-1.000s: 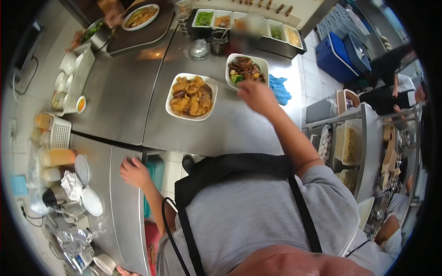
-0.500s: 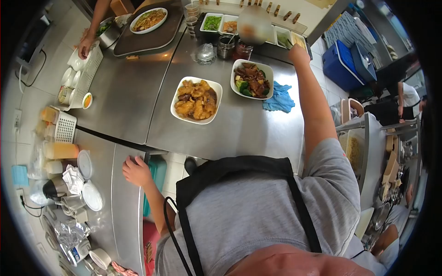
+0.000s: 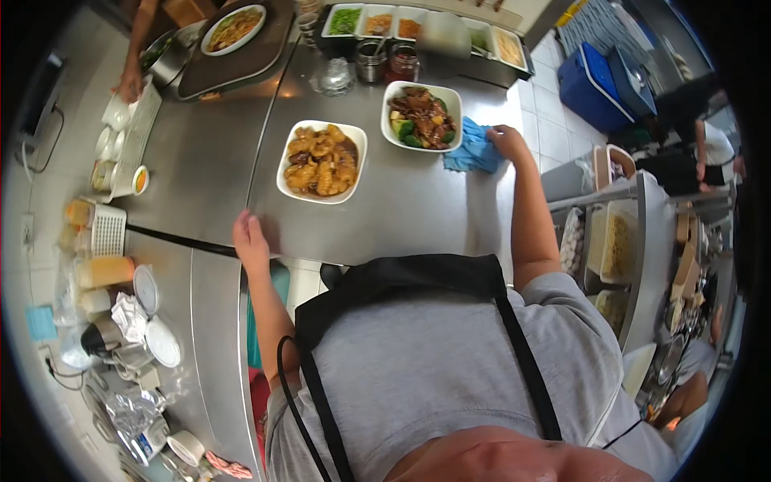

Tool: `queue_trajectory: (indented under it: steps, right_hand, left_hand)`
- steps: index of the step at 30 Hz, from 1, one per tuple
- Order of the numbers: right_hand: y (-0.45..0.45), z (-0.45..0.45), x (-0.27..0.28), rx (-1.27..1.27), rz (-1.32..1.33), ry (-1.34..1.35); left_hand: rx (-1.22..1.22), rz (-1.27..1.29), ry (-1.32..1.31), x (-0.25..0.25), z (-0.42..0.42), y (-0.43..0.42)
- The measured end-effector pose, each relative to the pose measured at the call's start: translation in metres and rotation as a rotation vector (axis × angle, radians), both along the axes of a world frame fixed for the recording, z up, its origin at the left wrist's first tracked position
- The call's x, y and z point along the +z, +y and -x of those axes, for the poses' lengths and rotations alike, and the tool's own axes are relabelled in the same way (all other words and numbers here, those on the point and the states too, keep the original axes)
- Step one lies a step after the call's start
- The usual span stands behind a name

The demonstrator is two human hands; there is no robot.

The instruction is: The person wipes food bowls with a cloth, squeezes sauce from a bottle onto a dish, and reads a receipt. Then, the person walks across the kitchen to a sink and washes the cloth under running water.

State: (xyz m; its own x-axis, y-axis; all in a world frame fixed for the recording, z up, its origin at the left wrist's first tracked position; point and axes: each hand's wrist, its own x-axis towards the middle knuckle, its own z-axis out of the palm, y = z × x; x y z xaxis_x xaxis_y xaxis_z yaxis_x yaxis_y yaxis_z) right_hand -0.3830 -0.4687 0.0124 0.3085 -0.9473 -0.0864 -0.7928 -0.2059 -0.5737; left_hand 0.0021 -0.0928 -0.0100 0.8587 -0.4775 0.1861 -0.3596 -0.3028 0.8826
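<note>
My right hand (image 3: 509,145) is closed on the right end of a crumpled blue cloth (image 3: 474,149) on the steel counter (image 3: 401,213). Just left of the cloth, touching it, stands a square white bowl of dark meat and broccoli (image 3: 422,119). A second square white bowl of golden glazed pieces (image 3: 323,162) stands to its left, nearer to me. My left hand (image 3: 252,239) is at the counter's near edge, below and left of that bowl, its fingers apart and nothing in them.
Topping trays (image 3: 408,29) line the back, behind two jars (image 3: 371,63) and a plastic-wrapped item (image 3: 333,77). A brown tray (image 3: 233,68) carries a noodle plate. At upper left a co-worker's hand (image 3: 130,84) reaches over a white basket (image 3: 144,132). Right: steel shelving (image 3: 642,241).
My right hand has come from over the bowl, by way of the topping trays, down to the blue cloth. My left hand has moved up and right. A co-worker's arm stays at upper left.
</note>
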Motion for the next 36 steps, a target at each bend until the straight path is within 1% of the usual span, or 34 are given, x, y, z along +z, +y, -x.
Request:
queue_trajectory:
  steps: [2, 3, 6, 8, 11, 14, 16, 18, 20, 23, 26, 29, 32, 36]
  right_hand:
    - [0.022, -0.003, 0.011, 0.039, -0.119, -0.008]
    - [0.032, 0.001, 0.011, 0.057, -0.121, -0.091]
    - [0.06, 0.012, 0.056, 0.145, -0.244, -0.215]
    - [0.073, 0.025, 0.079, 0.215, -0.272, -0.286]
    - [0.097, 0.021, 0.115, 0.432, -0.367, -0.757]
    - [0.113, -0.009, 0.118, 0.57, -0.394, -0.642]
    - [0.134, -0.046, 0.127, 0.467, -0.482, -0.323]
    - [0.146, -0.08, 0.101, 0.371, -0.581, -0.347]
    - [0.143, -0.105, 0.065, 0.332, -0.531, -0.34]
    - [0.135, -0.14, 0.042, 0.436, -0.161, -0.179]
    - [0.133, -0.176, 0.017, 0.366, 0.156, -0.46]
    - [0.136, -0.205, 0.005, 0.288, -0.096, -0.581]
    - [0.153, -0.205, 0.005, 0.31, -0.276, -0.524]
    - [0.175, -0.191, -0.006, 0.368, -0.029, -0.605]
  left_hand:
    - [-0.113, 0.047, 0.39, 0.033, 0.018, -0.042]
    - [-0.141, 0.065, 0.593, 0.042, 0.022, -0.056]
    - [-0.211, -0.04, 0.665, 0.04, 0.02, -0.078]
    - [-0.246, -0.056, 0.647, 0.042, 0.019, -0.079]
    - [-0.286, -0.045, 0.625, 0.044, 0.018, -0.08]
    - [-0.288, -0.05, 0.599, 0.047, 0.021, -0.078]
    - [-0.261, -0.054, 0.585, 0.049, 0.023, -0.077]
    - [-0.215, -0.056, 0.578, 0.047, 0.027, -0.069]
    - [-0.201, -0.01, 0.611, 0.044, 0.032, -0.059]
    - [-0.178, 0.062, 0.685, 0.038, 0.038, -0.044]
    - [-0.151, 0.148, 0.768, 0.034, 0.044, -0.034]
    - [-0.148, 0.248, 0.837, 0.031, 0.049, -0.032]
    - [-0.139, 0.317, 0.896, 0.031, 0.054, -0.033]
    - [-0.132, 0.369, 0.936, 0.03, 0.059, -0.032]
